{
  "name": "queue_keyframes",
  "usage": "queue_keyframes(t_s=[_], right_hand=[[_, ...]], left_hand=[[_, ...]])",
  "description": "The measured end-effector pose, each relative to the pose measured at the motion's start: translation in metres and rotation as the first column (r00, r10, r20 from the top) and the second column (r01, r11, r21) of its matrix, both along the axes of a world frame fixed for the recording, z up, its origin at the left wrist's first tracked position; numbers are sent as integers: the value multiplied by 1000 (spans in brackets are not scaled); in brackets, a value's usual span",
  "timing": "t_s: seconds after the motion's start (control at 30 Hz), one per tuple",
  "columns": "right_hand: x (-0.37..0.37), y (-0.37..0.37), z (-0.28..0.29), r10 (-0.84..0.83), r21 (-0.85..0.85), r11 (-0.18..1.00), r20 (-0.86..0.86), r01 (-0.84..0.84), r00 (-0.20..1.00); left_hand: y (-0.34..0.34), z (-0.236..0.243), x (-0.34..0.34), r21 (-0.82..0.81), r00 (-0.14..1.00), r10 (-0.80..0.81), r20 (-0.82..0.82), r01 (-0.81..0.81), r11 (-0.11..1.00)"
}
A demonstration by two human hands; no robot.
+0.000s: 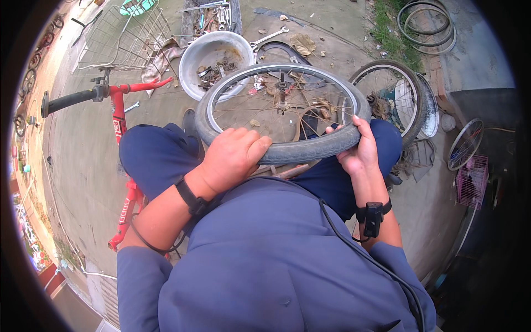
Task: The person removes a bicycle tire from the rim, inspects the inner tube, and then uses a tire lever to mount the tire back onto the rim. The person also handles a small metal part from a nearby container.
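A spoked bicycle wheel with a worn grey tyre lies tilted above my knees, its hub axle pointing up. At the near left of the tyre, my left hand is closed over it from above, thumb along the tread. My right hand grips the near right side, thumb on top and fingers curled round toward the rim. Some of those fingers are hidden by the tyre. Whether the tyre sits fully in the rim under my hands, I cannot tell.
A grey basin of small metal parts stands beyond the wheel, near a tray of tools and a wrench. At left is a red bicycle frame; at right, another wheel and a pink wire cage.
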State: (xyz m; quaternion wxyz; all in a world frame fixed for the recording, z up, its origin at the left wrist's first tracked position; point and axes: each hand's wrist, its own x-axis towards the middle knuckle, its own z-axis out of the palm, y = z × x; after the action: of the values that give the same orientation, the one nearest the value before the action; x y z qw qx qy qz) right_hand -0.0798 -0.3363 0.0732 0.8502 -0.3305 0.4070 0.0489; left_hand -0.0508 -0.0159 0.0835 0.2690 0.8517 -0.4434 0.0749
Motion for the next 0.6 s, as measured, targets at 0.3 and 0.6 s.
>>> queue_keyframes(t_s=[0.3, 0.6], right_hand=[[2, 5, -4, 83, -63, 994, -64, -87, 994], [18, 4, -15, 434, -140, 862, -292, -487, 852]], left_hand=[[7, -11, -3, 0, 989, -15, -146, 15, 1000], [13, -34, 8, 1, 953, 38, -300, -39, 999]])
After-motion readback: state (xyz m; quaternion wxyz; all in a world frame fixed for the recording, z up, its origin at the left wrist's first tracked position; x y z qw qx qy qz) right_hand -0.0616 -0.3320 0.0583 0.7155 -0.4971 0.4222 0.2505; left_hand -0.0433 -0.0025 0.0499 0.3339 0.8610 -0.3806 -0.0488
